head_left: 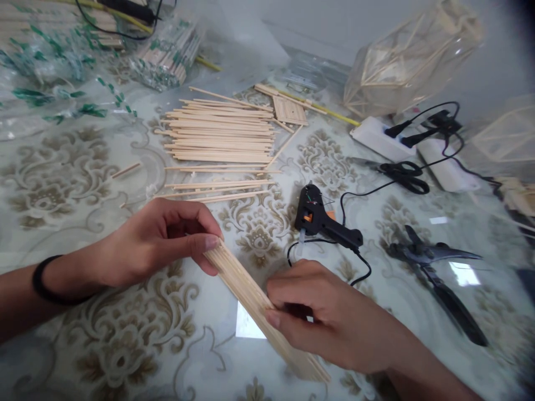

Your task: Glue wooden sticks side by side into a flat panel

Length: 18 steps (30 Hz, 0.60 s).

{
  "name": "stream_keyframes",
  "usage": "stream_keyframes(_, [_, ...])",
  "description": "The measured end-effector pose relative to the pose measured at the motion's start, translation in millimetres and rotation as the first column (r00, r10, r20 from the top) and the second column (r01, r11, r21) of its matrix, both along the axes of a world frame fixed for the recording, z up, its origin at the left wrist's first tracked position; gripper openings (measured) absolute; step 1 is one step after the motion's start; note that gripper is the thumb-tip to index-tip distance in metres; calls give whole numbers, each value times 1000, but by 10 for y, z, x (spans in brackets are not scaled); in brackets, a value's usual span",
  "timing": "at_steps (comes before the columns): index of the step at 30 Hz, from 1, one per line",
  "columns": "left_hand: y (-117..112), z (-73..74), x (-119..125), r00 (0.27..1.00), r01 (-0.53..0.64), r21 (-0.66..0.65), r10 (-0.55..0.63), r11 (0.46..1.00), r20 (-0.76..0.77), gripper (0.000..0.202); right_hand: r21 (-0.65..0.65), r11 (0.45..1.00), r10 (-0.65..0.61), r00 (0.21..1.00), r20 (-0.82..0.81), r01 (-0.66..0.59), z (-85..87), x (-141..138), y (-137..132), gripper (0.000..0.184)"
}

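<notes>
Between my hands is a flat panel of thin wooden sticks (246, 287) laid side by side, tilted above the patterned table. My left hand (167, 239) pinches its upper left end between thumb and fingers. Farther down, my right hand (321, 312) grips the panel's upper edge, thumb on the near face. Just beyond my right hand lies a black glue gun (326, 220) with its cord. Loose wooden sticks (221, 133) form a pile past my left hand, with a few single ones nearer to me.
Pliers (434, 262) and black scissors (403, 175) lie at the right. A white power strip (382, 139) with plugged-in cords stands behind them. Bagged sticks (167, 53) are at the back left, a plastic-wrapped stick frame (401, 67) at the back right. A small stick panel (290, 109) lies beside the pile.
</notes>
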<state>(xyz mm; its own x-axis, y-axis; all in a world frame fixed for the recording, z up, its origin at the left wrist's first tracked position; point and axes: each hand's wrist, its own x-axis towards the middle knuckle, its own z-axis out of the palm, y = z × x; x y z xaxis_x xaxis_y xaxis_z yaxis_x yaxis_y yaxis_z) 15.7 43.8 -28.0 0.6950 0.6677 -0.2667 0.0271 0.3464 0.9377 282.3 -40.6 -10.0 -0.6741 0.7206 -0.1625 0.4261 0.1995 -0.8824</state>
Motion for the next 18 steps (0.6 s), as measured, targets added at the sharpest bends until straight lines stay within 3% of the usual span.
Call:
stream_keyframes(11, [-1, -42, -22, 999, -32, -33, 33, 999, 13, 16, -65, 997, -28, 1000, 0, 28, -23, 25, -26, 55])
stream_keyframes(18, [-5, -20, -16, 1000, -3, -25, 3, 1000, 12, 13, -23, 998, -57, 998, 11, 57, -44, -61, -32, 44])
